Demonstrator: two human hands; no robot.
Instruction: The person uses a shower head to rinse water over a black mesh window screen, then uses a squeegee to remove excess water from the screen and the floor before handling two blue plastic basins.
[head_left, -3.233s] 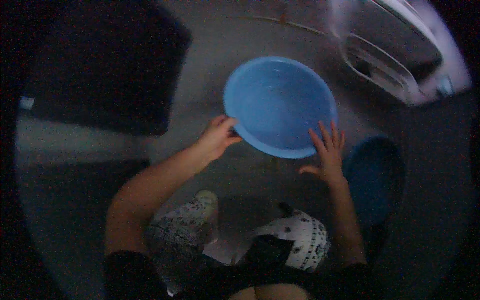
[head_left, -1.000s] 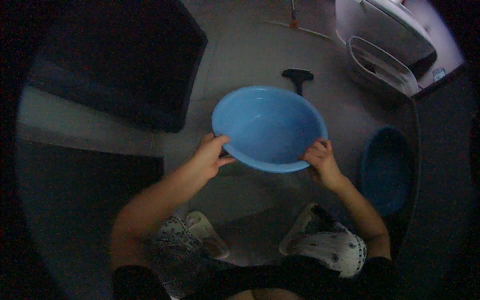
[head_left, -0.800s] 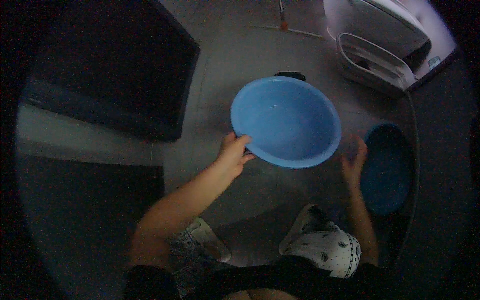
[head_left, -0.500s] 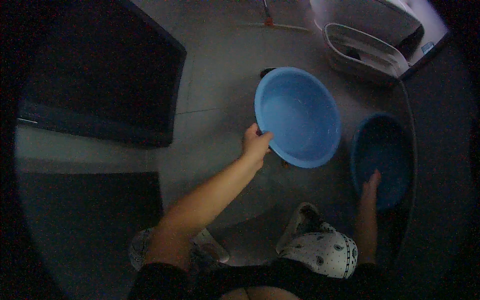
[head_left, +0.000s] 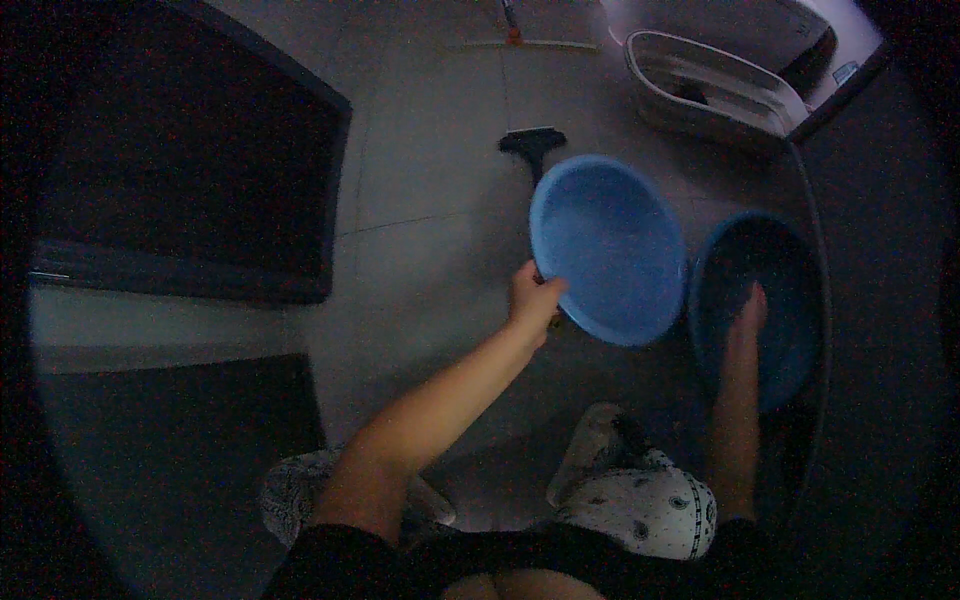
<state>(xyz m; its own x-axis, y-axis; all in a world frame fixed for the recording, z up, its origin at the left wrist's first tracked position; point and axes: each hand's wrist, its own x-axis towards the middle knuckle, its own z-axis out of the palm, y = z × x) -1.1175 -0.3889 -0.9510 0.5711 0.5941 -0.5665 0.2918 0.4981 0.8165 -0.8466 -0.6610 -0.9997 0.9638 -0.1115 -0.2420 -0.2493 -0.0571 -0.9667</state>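
My left hand grips the near-left rim of a light blue plastic basin, thumb over the edge. The basin is held tilted, its hollow side showing, and looks to have nothing inside. My right hand reaches over a darker blue basin at the right, its fingers stretched out toward the inside; in the dim light I cannot tell whether it touches the bottom. Partly covered by the light basin, a black squeegee lies on the floor with its head pointing away from me.
A pale oval tub stands at the far right beside a white fixture. A broad-headed tool lies at the far edge of the tiled floor. On the left is a large dark cabinet-like block. My patterned knee is below.
My left hand has moved the light basin slightly right and nearer, uncovering the squeegee head. My right hand reaches farther over the dark basin. The view has shifted a little.
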